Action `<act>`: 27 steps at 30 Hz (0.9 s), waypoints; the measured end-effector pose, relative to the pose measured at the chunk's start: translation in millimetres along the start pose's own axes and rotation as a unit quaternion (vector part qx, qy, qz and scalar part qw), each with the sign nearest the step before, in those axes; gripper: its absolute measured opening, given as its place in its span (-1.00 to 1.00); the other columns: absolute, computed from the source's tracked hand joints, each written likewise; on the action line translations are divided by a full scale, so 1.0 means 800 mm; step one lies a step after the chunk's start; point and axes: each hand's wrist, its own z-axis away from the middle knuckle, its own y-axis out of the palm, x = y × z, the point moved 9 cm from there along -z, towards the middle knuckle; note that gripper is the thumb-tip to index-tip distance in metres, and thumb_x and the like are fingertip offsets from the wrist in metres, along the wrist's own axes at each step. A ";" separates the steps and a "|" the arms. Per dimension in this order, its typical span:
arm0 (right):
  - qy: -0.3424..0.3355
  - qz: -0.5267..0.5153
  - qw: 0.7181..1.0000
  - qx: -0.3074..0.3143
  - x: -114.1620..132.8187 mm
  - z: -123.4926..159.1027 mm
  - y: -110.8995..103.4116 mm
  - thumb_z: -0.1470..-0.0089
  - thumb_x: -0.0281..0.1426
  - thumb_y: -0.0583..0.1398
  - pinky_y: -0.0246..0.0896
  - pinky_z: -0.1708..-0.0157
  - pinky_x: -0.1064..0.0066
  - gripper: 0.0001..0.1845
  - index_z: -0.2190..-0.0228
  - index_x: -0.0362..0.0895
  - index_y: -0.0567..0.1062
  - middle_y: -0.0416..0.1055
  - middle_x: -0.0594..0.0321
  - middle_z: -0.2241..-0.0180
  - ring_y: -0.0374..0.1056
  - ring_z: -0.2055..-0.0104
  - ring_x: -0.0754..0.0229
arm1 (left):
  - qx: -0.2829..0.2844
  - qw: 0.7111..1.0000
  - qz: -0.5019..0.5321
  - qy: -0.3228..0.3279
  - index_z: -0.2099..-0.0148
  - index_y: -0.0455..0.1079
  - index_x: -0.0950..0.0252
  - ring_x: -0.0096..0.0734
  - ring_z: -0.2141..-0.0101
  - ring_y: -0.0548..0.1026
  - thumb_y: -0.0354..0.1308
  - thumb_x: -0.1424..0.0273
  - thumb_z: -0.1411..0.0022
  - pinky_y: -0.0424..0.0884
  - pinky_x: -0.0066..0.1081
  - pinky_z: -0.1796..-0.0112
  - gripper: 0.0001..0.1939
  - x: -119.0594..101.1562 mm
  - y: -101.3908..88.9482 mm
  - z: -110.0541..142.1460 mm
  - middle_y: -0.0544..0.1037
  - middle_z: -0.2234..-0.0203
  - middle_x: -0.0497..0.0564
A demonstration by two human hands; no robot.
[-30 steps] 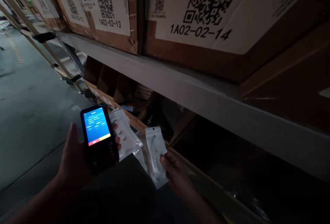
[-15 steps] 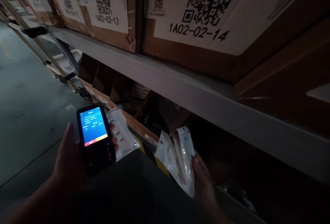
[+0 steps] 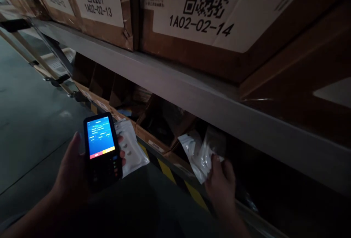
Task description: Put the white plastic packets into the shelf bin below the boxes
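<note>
My left hand (image 3: 74, 165) is wrapped round a black handheld scanner (image 3: 102, 146) with a lit blue screen. Behind the scanner, a white plastic packet (image 3: 133, 150) sticks out to the right, apparently pinched in the same hand. At the lower shelf my right hand (image 3: 221, 179) is closed on white plastic packets (image 3: 196, 155), at least one of them partly clear. These packets hang over the front of a dark cardboard bin; their contents cannot be made out. The fingertips of the right hand show at the packets' right edge.
A grey shelf beam (image 3: 153, 68) crosses above the lower bins. Large cardboard boxes (image 3: 189, 57) with printed code labels stand on it. Open cardboard bins (image 3: 157, 121) line the lower shelf, with yellow-black tape (image 3: 167, 170) below. A cart (image 3: 35, 62) stands at left, near a white basket (image 3: 61, 60).
My right hand has moved further in toward the bin with the packets, and its knuckles have turned upward. The left hand stays nearly still with the scanner. The view has shifted slightly right.
</note>
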 end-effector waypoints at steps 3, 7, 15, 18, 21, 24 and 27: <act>-0.002 0.008 1.000 -0.016 0.012 -0.006 0.000 0.15 -0.15 0.30 0.09 0.61 0.53 -0.67 0.49 -0.10 0.34 0.26 0.43 0.56 0.14 0.58 0.36 | 0.021 0.999 0.027 -0.019 -0.13 0.36 0.44 -0.02 0.06 0.49 -0.03 -0.06 -0.20 0.40 -0.13 0.06 -0.29 0.006 0.001 0.001 0.48 0.03 0.32; -0.122 0.169 0.976 -0.058 0.040 -0.022 -0.012 0.07 -0.13 0.21 0.26 0.39 0.30 -0.60 0.27 -0.18 0.42 0.43 0.12 0.38 0.35 0.37 0.09 | 0.006 0.999 0.028 -0.021 -0.13 0.35 0.46 0.00 0.10 0.51 -0.07 -0.08 -0.20 0.41 -0.11 0.09 -0.25 0.008 -0.006 0.000 0.51 0.09 0.39; -0.229 0.635 0.727 -0.123 0.072 -0.023 0.004 -0.19 -0.19 -0.09 0.03 0.62 0.23 -0.36 -0.17 -0.32 0.21 0.45 -0.10 0.55 0.35 0.60 -0.14 | -0.045 0.998 0.015 -0.042 -0.10 0.39 0.45 -0.03 0.16 0.54 0.02 -0.11 -0.13 0.44 -0.15 0.15 -0.24 0.015 -0.014 0.001 0.55 0.17 0.36; -0.267 0.621 0.729 -0.103 0.079 -0.021 0.003 -0.21 -0.22 -0.09 -0.01 0.65 0.29 -0.38 -0.18 -0.31 0.21 0.47 -0.06 0.55 0.31 0.66 -0.02 | -0.061 0.997 -0.002 -0.037 -0.08 0.40 0.47 -0.02 0.20 0.55 -0.01 -0.12 -0.14 0.44 -0.14 0.19 -0.23 0.025 -0.013 -0.004 0.56 0.21 0.36; -0.343 0.543 0.762 -0.085 0.092 -0.014 -0.004 -0.21 -0.22 -0.08 0.07 0.61 0.29 -0.46 -0.01 -0.25 0.45 0.49 0.00 0.57 0.31 0.67 0.05 | -0.059 0.995 -0.005 -0.081 -0.06 0.41 0.47 -0.03 0.26 0.55 -0.05 -0.16 -0.13 0.44 -0.21 0.27 -0.20 0.053 -0.002 -0.016 0.57 0.25 0.35; -0.410 0.458 0.788 -0.034 0.105 0.009 -0.002 -0.19 -0.20 -0.03 0.26 0.48 0.28 -0.51 0.22 -0.24 0.58 0.55 -0.04 0.43 0.43 0.49 0.01 | -0.026 0.989 0.005 -0.145 -0.06 0.41 0.47 -0.06 0.28 0.55 -0.08 -0.21 -0.10 0.42 -0.26 0.31 -0.15 0.086 0.016 -0.028 0.56 0.28 0.32; -0.375 0.407 0.829 0.083 0.101 0.042 0.017 -0.15 -0.20 0.05 0.36 0.42 0.34 -0.58 0.22 -0.20 0.58 0.55 0.01 0.31 0.47 0.37 0.06 | 0.017 0.986 0.011 -0.168 -0.07 0.40 0.45 -0.09 0.28 0.54 -0.10 -0.23 -0.10 0.40 -0.28 0.30 -0.13 0.104 0.034 -0.035 0.56 0.29 0.31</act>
